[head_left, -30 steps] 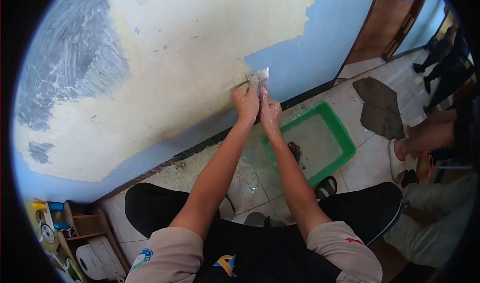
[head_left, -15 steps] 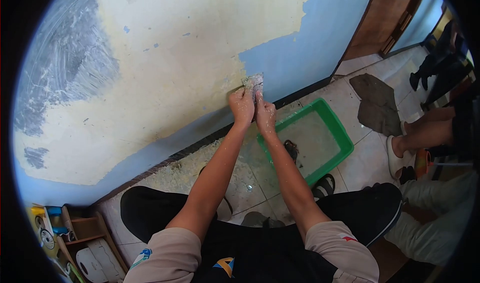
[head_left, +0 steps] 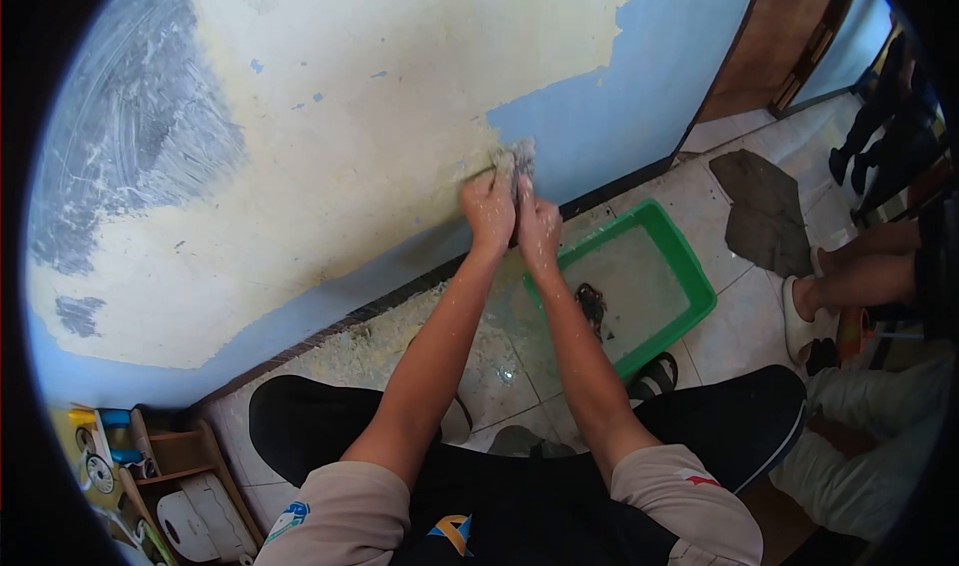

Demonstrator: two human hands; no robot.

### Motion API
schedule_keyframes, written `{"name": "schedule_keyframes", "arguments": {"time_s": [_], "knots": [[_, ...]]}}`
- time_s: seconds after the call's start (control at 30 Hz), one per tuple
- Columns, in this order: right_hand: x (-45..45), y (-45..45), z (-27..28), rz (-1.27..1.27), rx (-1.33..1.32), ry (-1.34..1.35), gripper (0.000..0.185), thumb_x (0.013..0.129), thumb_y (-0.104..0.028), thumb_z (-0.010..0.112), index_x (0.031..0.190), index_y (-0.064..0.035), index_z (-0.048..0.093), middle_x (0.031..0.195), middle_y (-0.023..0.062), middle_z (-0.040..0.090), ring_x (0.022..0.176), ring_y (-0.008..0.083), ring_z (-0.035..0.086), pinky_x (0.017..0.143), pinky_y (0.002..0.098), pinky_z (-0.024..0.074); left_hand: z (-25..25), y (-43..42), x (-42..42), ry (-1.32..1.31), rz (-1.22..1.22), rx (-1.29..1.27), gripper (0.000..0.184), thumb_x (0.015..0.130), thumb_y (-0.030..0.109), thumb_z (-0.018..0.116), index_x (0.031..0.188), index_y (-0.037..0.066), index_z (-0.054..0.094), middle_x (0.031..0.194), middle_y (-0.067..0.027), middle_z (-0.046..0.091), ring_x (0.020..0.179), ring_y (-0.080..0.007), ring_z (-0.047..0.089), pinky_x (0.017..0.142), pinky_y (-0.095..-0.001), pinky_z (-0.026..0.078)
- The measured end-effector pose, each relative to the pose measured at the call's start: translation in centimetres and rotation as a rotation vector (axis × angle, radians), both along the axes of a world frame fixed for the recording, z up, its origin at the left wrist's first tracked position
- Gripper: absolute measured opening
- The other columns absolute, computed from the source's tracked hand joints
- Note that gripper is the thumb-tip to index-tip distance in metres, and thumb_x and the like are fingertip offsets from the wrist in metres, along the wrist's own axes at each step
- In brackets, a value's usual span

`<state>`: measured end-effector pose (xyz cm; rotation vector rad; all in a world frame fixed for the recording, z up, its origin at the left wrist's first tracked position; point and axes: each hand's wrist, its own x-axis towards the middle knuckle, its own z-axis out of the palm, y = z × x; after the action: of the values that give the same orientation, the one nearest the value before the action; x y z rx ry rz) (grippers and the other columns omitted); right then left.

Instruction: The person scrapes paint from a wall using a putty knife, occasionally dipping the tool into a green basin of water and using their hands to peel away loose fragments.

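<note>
Facing a patchy wall, beside a green basin, your left hand and right hand are clamping their fingers around a scraper, its blade apparently meeting the cream-blue border. Steep pressure could be gouging the surface; caked residue could be causing skids, grazing your knuckles.

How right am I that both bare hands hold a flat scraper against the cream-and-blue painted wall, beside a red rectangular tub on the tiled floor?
Nearly: the rectangular tub is green, not red, as the head view shows. The rest holds: left hand and right hand hold the flat scraper against the painted wall, beside that tub on the tiled floor.
</note>
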<state>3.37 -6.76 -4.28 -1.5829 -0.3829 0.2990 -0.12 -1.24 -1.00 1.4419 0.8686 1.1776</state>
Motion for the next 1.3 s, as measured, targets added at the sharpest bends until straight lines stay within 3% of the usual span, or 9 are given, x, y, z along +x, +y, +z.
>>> {"name": "schedule_keyframes", "arguments": {"time_s": [0.17,0.37,0.5,0.67,0.83,0.9,0.97,1.1,1.3], "knots": [[-0.4,-0.6,4.2,0.111,0.053,0.067,0.067,0.099,-0.049,0.054,0.067,0.0093,0.056,0.051,0.0085,0.042,0.056,0.0128,0.038,0.053,0.0393,0.0364,2.2,0.9,-0.4,0.005,-0.065,0.004,0.042,0.094,0.024,0.069,0.061,0.001,0.057,0.058,0.0019,0.051,0.056,-0.007,0.042,0.05,-0.0279,0.033],[-0.5,-0.4,1.7,0.028,-0.046,0.069,0.067,0.099,-0.05,0.055,0.063,0.0065,0.055,0.05,0.0085,0.043,0.052,0.0153,0.04,0.052,0.0395,0.0368,0.2,0.6,0.1,0.032,-0.021,0.015,0.041,0.093,0.023,0.068,0.06,0.001,0.056,0.058,0.0017,0.051,0.055,-0.0073,0.042,0.049,-0.0284,0.034],[0.7,-0.9,5.1,0.135,0.016,0.07,0.068,0.098,-0.051,0.055,0.06,0.0049,0.056,0.05,0.0078,0.045,0.051,0.016,0.041,0.052,0.0394,0.0364,4.7,0.4,0.0,-0.022,-0.072,0.006,0.037,0.093,0.018,0.067,0.062,0.0,0.057,0.058,0.0007,0.052,0.055,-0.0082,0.044,0.049,-0.0285,0.035],[0.0,-0.7,3.3,0.106,0.026,0.143,0.071,0.096,-0.056,0.056,0.057,0.0036,0.054,0.049,0.005,0.047,0.049,0.0154,0.042,0.051,0.0379,0.0358,-0.1,1.9,1.4,-0.036,-0.04,0.019,0.046,0.09,0.026,0.07,0.063,-0.007,0.054,0.05,-0.0053,0.044,0.052,-0.0108,0.038,0.048,-0.0374,0.034],[1.2,-1.1,5.1,0.136,0.026,0.129,0.068,0.097,-0.054,0.057,0.053,-0.0023,0.05,0.05,0.0001,0.046,0.047,0.0098,0.04,0.045,0.0311,0.0299,2.8,1.2,0.9,0.082,0.025,0.059,0.047,0.09,0.027,0.07,0.062,-0.007,0.053,0.049,-0.0062,0.044,0.052,-0.0106,0.038,0.048,-0.0379,0.034],[1.3,-1.8,5.5,0.163,-0.015,0.134,0.067,0.097,-0.054,0.058,0.051,-0.0067,0.048,0.05,-0.001,0.045,0.046,0.0089,0.038,0.044,0.0304,0.0278,3.2,1.1,0.8,0.055,-0.07,0.008,0.037,0.093,0.02,0.068,0.066,-0.004,0.063,0.065,-0.0069,0.064,0.056,-0.0115,0.056,0.051,-0.0304,0.044],[0.9,-1.4,5.0,0.135,-0.026,0.129,0.071,0.095,-0.056,0.057,0.055,0.0019,0.054,0.049,0.0064,0.048,0.05,0.0165,0.045,0.052,0.0389,0.0372,2.2,1.3,1.3,0.008,-0.072,-0.027,0.037,0.093,0.02,0.068,0.066,-0.004,0.062,0.063,-0.0052,0.062,0.055,-0.0108,0.053,0.051,-0.0302,0.043],[1.0,-0.8,3.1,0.136,0.012,0.142,0.07,0.096,-0.056,0.056,0.055,0.0013,0.053,0.049,0.0051,0.047,0.05,0.0155,0.044,0.051,0.0381,0.036,-0.2,2.1,1.6,0.042,-0.004,-0.012,0.046,0.09,0.023,0.07,0.06,-0.006,0.052,0.05,-0.0044,0.043,0.052,-0.0111,0.036,0.048,-0.0384,0.033],[1.5,-0.2,4.2,0.184,0.121,0.211,0.068,0.096,-0.055,0.057,0.057,0.001,0.052,0.049,0.0043,0.047,0.051,0.0143,0.043,0.051,0.0362,0.0354,3.1,1.5,1.4,-0.035,-0.055,0.006,0.044,0.09,0.024,0.069,0.064,-0.008,0.055,0.05,-0.0058,0.045,0.052,-0.0112,0.037,0.049,-0.0385,0.034]]}}
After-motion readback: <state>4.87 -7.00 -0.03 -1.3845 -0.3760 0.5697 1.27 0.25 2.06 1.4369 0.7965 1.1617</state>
